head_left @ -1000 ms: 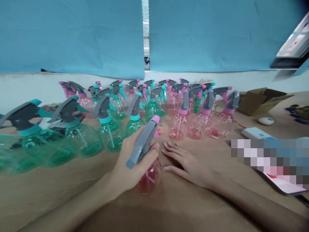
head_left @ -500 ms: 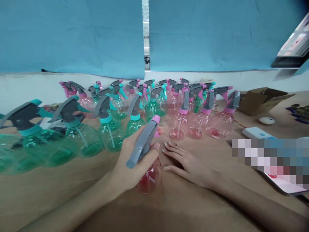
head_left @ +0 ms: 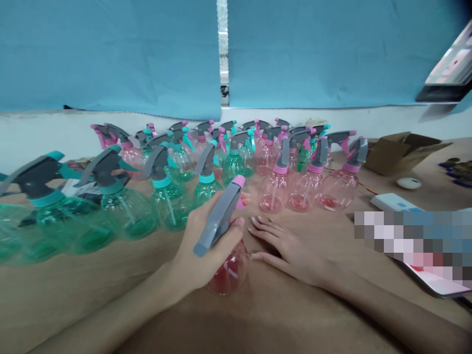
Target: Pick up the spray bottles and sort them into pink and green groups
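Note:
My left hand (head_left: 201,238) is wrapped round the neck of a pink spray bottle (head_left: 229,275) with a grey head and pink nozzle. The bottle stands upright on the brown table (head_left: 273,314), its neck hidden by my fingers. Beside it on the right, my right hand (head_left: 283,248) lies flat on the table, fingers spread, holding nothing. Ahead of that hand stand pink spray bottles (head_left: 272,194) in a row. To the left of my left hand is a row of green spray bottles (head_left: 169,206) with grey heads and turquoise collars.
More green and pink spray bottles (head_left: 233,160) crowd the back by the wall. An opened cardboard box (head_left: 394,152), a white computer mouse (head_left: 408,183) and a white box (head_left: 396,202) are at the right. A partly blurred-out screen device (head_left: 431,279) lies nearer me.

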Tool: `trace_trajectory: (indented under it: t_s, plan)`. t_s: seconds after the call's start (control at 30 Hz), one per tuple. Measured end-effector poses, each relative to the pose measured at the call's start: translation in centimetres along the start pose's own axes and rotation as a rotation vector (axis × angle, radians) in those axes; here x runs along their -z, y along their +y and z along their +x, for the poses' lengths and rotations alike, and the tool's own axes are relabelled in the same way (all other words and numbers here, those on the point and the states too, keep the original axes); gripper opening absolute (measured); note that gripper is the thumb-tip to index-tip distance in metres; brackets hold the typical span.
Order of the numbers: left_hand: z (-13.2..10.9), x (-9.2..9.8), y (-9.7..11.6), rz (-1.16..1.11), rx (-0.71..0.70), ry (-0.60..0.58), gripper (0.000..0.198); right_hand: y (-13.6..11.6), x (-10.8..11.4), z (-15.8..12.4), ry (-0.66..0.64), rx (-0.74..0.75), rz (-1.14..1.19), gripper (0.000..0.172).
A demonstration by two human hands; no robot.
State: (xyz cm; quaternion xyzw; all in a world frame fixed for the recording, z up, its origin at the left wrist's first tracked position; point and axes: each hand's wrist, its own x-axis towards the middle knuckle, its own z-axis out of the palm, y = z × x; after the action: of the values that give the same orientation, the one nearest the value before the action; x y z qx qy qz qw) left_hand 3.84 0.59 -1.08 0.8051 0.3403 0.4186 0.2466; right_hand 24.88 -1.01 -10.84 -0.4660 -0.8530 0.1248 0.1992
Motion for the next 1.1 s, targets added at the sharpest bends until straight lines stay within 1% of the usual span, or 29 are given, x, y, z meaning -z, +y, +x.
trace_trajectory:
  t_s: [0.13, 0.33, 0.5, 0.63, 0.77, 0.9, 1.0, 1.1]
  plan:
    - [0.0, 0.1, 0.3, 0.003, 0.025, 0.004, 0.006, 0.1, -0.1, 0.0, 0.003, -0.001, 0.001, 0.06]
    - [0.3, 0.7, 1.3, -0.073, 0.061, -0.062, 0.009, 0.0, 0.0, 0.0, 0.01, 0.004, 0.011, 0.059]
    - [0.1, 0.7, 1.1, -0.131, 0.067, -0.074, 0.01, -0.1, 0.1, 0.0, -0.006, 0.002, 0.001, 0.059]
    - [-0.1, 0.7, 0.9, -0.167, 0.083, -0.092, 0.01, 0.0, 0.0, 0.0, 0.006, 0.002, 0.02, 0.059]
    - [0.0, 0.7, 0.7, -0.142, 0.068, -0.069, 0.01, -0.1, 0.1, 0.0, 0.01, -0.004, 0.03, 0.059]
    - [0.1, 0.4, 0.1, -0.09, 0.093, -0.026, 0.01, -0.1, 0.1, -0.1, 0.013, -0.001, 0.031, 0.059]
    - [0.0, 0.1, -0.1, -0.068, 0.071, 0.004, 0.019, 0.0, 0.0, -0.1, 0.019, 0.01, 0.022, 0.058]
    - [-0.2, 0.0, 0.1, -0.025, 0.039, 0.028, 0.028, 0.1, -0.1, 0.0, 0.022, 0.009, 0.015, 0.059]
